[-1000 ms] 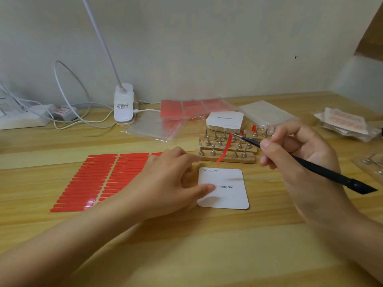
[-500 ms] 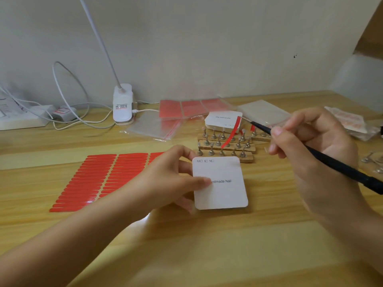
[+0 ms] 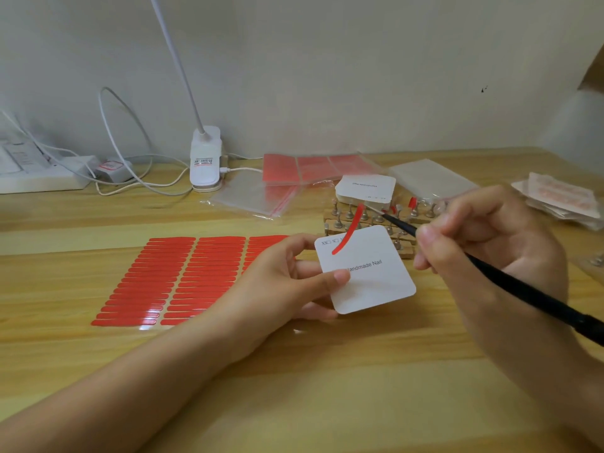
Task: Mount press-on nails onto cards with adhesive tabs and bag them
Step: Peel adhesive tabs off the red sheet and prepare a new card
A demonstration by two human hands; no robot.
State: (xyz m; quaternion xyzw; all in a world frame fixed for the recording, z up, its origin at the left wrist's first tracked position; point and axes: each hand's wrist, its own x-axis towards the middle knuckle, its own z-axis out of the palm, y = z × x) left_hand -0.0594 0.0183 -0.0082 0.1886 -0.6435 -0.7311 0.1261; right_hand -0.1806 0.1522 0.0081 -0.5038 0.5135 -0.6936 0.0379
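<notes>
Left hand (image 3: 277, 282) pinches white "Handmade Nail" card (image 3: 366, 269), thumb on top, fingers under, held just above wood surface (image 3: 294, 387). Right hand (image 3: 483, 243) grips black tweezers (image 3: 490, 273) w/ curled fingers; tip holds red adhesive strip (image 3: 348, 235), its lower end over card's top-left corner. Tab sheet (image 3: 170, 276) lies left.

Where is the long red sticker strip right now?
In the head view, the red strip hangs from the black tool in the right hand, its lower end over the top of the white card held by the left hand.
</notes>
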